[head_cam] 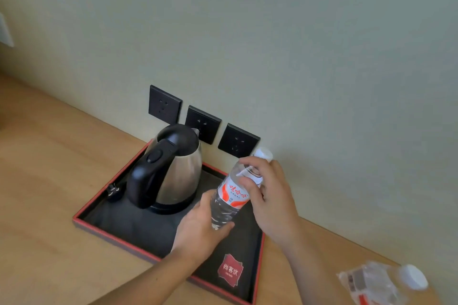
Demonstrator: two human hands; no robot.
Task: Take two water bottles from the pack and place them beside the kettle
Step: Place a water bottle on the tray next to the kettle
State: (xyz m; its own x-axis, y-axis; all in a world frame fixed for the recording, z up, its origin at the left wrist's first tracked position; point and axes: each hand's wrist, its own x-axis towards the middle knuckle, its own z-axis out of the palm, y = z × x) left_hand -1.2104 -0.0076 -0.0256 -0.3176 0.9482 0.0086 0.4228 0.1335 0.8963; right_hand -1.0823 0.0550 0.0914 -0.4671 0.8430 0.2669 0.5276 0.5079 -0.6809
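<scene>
A clear water bottle (231, 195) with a red-and-white label and a white cap is tilted over the black tray (138, 228), just right of the steel kettle (173, 171). My left hand (198, 230) grips the bottle's lower end. My right hand (270, 195) wraps around its upper part below the cap. The kettle stands on its base at the tray's back left. A second bottle (386, 282) with a white cap lies at the bottom right on the wooden counter, blurred, with clear plastic wrap around it.
Three black wall sockets (203, 124) sit in the wall right behind the kettle. The kettle's plug (112, 192) lies on the tray's left side. The wooden counter (49, 181) extends to the left and front.
</scene>
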